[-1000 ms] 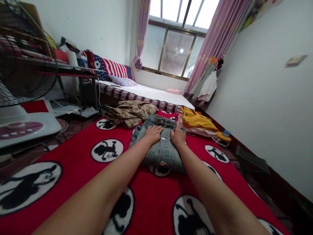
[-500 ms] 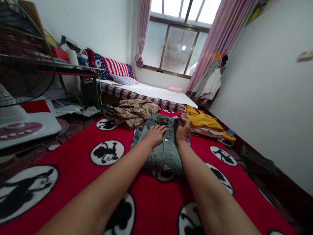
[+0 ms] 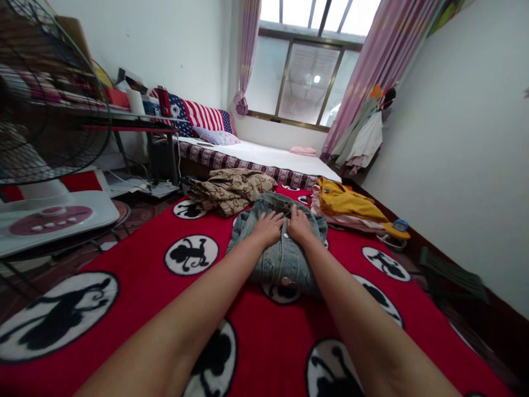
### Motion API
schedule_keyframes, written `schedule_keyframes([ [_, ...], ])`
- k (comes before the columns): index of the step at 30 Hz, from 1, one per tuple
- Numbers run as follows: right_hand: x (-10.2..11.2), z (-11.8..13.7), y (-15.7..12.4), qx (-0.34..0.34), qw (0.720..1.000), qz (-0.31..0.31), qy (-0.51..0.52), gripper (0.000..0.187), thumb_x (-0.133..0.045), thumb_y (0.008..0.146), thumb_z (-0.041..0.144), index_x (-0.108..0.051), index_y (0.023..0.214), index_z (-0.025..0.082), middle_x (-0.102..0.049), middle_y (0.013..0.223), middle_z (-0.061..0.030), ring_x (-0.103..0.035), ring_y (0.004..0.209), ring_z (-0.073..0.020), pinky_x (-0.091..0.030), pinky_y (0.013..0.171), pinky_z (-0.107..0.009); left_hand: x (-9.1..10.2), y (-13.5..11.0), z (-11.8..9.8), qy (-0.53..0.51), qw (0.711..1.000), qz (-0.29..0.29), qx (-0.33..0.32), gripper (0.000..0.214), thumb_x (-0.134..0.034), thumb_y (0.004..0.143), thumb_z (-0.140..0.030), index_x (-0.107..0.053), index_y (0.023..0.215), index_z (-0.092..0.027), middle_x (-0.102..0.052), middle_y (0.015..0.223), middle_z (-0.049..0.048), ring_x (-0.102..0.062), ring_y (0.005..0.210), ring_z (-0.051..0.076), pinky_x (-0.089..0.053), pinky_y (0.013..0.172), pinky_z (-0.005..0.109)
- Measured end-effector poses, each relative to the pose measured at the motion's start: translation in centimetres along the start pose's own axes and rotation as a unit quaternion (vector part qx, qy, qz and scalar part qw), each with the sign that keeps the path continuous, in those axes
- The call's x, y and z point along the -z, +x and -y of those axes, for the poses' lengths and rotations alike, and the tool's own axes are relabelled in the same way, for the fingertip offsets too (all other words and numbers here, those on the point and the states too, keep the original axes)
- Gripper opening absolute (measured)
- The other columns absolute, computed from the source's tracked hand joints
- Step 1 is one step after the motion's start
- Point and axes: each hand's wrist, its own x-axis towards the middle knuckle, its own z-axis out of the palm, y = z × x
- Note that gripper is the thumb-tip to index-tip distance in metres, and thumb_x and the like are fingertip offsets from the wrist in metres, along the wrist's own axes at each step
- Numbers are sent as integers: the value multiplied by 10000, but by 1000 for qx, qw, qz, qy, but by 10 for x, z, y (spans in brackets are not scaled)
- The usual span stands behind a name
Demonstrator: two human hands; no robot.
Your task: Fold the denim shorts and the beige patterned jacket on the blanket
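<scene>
A folded light-blue denim jacket (image 3: 281, 259) with metal buttons lies on a red blanket (image 3: 231, 309) printed with black monkey medallions. My left hand (image 3: 269, 227) rests palm-down on the jacket's upper part, fingers stretched forward. My right hand (image 3: 298, 225) lies right beside it on the same jacket, fingers curled and pressing on the cloth near the collar. The two hands touch each other at the jacket's button line.
A crumpled beige patterned garment (image 3: 231, 190) lies beyond the jacket to the left, a yellow garment (image 3: 347, 203) on pink cloth to the right. A standing fan (image 3: 49, 165) is at the left. A bed (image 3: 264, 157) runs under the window; clothes hang by the pink curtain.
My right hand, which gripped the jacket's right collar edge half a second ago, has come back to the middle beside my left hand. The view has shifted slightly.
</scene>
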Motion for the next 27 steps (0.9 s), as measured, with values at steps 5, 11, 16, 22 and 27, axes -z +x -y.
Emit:
schedule_keyframes([
  [5, 2, 5, -17, 13, 997, -45, -66, 561, -377, 946, 266, -332, 1501, 204, -318, 1536, -130, -389, 1304, -290, -315, 1038, -387, 4, -4, -4, -10, 997, 73, -1, 575, -334, 921, -172, -303, 1496, -156, -141, 1604, 94, -112, 1480, 271, -127, 1180, 532],
  [11, 1, 0, -16, 39, 996, -19, -76, 577, -365, 954, 347, -315, 1505, 184, -299, 1574, -44, -384, 1309, -269, -288, 1069, -391, 37, -20, 20, -138, 968, 190, -93, 567, -481, 868, -208, -432, 1428, -136, -338, 1533, 99, -322, 1416, 213, -266, 1159, 334],
  [16, -1, 0, -15, 39, 996, -37, -78, 582, -375, 952, 360, -330, 1499, 165, -318, 1566, -55, -416, 1277, -269, -305, 1048, -388, 82, -21, 72, -323, 925, 194, 42, 381, -533, 748, -136, -697, 1091, -130, -731, 1062, 88, -702, 935, 195, -550, 774, 255],
  [22, -5, -2, -16, 35, 996, -57, -64, 586, -394, 944, 360, -337, 1497, 173, -326, 1563, -39, -435, 1248, -269, -303, 1053, -390, 76, 6, 106, -218, 965, 4, 142, 385, -536, 688, -55, -725, 1023, -82, -745, 892, 99, -692, 790, 163, -516, 649, 201],
  [27, -8, -5, -15, 36, 996, -68, -50, 585, -404, 939, 361, -346, 1492, 178, -341, 1556, -40, -433, 1254, -271, -311, 1050, -391, 60, 25, 112, -122, 985, 43, 114, 167, -664, 614, -116, -768, 744, -119, -716, 699, 46, -665, 775, 196, -496, 706, 216],
])
